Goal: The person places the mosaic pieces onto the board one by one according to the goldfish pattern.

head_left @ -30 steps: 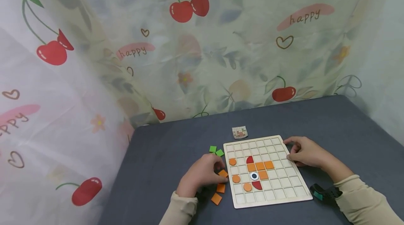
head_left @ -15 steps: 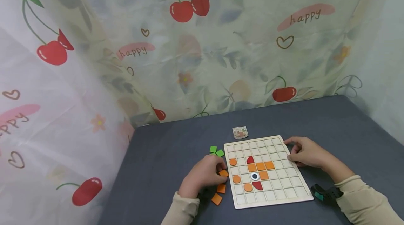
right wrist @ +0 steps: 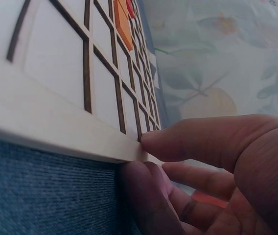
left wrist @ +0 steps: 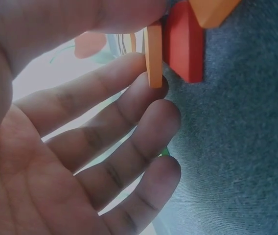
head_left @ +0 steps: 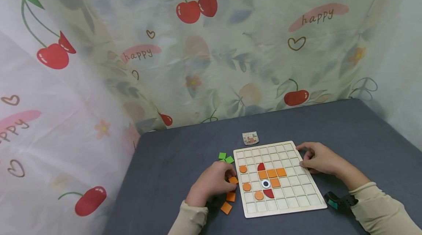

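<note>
My left hand (head_left: 212, 180) is at the left side of a pale wooden grid board (head_left: 290, 191), pinching an orange square tile (left wrist: 153, 56) between thumb and fingers. In the left wrist view that tile stands on edge, with a red piece (left wrist: 184, 44) and another orange tile (left wrist: 216, 11) just beyond it. My right hand (head_left: 318, 158) grips the board's right edge, thumb on the rim and fingers curled below it, as the right wrist view shows. On the board lie several orange squares (head_left: 271, 173), orange discs (head_left: 246, 186), two red quarter-rounds (head_left: 268, 193) and a white-and-black eye disc (head_left: 265, 183).
Green tiles (head_left: 222, 155) lie beyond my left hand, and loose orange tiles (head_left: 226, 207) nearer me. Behind the board is a small patterned card (head_left: 250, 138). A black strap with a teal patch (head_left: 339, 202) is by my right wrist. Printed curtains (head_left: 211, 63) surround the dark table (head_left: 165, 169).
</note>
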The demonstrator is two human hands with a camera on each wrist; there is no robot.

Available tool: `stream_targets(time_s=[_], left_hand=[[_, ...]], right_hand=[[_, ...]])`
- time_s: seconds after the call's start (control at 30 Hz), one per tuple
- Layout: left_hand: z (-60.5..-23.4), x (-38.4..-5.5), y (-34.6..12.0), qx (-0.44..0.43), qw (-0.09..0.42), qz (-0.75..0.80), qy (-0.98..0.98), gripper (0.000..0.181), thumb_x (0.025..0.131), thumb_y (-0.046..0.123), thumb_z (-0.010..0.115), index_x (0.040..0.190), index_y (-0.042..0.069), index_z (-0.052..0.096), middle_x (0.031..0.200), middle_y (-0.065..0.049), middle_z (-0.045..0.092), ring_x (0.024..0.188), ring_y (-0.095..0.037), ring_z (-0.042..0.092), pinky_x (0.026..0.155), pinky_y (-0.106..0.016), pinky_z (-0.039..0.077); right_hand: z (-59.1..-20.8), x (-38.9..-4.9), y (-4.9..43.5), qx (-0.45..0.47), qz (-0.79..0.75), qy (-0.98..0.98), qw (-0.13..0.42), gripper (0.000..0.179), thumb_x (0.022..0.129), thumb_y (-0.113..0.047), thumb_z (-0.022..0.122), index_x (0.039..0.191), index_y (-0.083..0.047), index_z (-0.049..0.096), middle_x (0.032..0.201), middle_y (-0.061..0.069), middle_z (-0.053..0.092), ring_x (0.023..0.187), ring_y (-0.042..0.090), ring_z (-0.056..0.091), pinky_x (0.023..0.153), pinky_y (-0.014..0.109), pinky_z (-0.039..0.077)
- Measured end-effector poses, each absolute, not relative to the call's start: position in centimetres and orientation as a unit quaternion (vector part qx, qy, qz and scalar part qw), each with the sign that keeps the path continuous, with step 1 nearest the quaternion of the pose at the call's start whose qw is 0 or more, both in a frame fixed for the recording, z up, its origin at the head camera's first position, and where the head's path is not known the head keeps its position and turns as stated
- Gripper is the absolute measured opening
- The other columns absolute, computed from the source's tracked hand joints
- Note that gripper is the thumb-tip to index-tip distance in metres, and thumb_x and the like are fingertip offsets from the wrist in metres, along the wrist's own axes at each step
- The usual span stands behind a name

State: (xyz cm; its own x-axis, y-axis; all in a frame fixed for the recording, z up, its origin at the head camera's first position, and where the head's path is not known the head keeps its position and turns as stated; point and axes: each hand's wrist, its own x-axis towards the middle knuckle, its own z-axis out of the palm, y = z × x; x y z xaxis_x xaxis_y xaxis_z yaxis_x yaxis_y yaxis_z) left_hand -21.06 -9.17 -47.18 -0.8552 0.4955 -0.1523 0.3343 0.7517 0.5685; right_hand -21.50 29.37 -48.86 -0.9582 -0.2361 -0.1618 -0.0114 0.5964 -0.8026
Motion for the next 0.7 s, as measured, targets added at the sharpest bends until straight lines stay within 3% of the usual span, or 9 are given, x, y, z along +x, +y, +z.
stream_targets(time_s=[0.23, 0.47, 0.7], left_hand=[[-46.7, -21.0, -9.0, 0.222, 0.139, 0.286, 0.922, 0.017, 0.083, 0.015, 0.086, 0.098, 0.014, 0.078, 0.083, 0.006, 0.069, 0.068, -0.009, 0.060, 0.064, -0.026, 0.052], [-46.3, -20.8, -7.7, 0.234, 0.105, 0.295, 0.920, 0.027, 0.087, 0.020, 0.085, 0.112, 0.012, 0.078, 0.096, 0.004, 0.069, 0.074, -0.006, 0.058, 0.069, -0.023, 0.052], [-45.8, -20.6, -5.7, 0.268, 0.084, 0.287, 0.916, 0.023, 0.090, 0.022, 0.082, 0.110, 0.014, 0.078, 0.098, 0.003, 0.068, 0.079, -0.008, 0.059, 0.067, -0.021, 0.050]], right_hand=[[-48.9, -21.6, 29.5, -0.067, -0.441, 0.886, 0.128, 0.064, 0.093, -0.007, 0.078, 0.147, 0.011, 0.049, 0.082, 0.008, 0.061, 0.067, 0.021, 0.060, 0.056, 0.034, 0.054], [-48.7, -21.5, 29.4, -0.064, -0.439, 0.887, 0.128, 0.065, 0.092, -0.007, 0.078, 0.147, 0.012, 0.049, 0.082, 0.009, 0.061, 0.067, 0.022, 0.060, 0.056, 0.035, 0.054], [-48.6, -21.5, 29.3, -0.070, -0.443, 0.884, 0.131, 0.065, 0.093, -0.008, 0.077, 0.148, 0.012, 0.048, 0.082, 0.009, 0.061, 0.066, 0.022, 0.060, 0.057, 0.035, 0.055]])
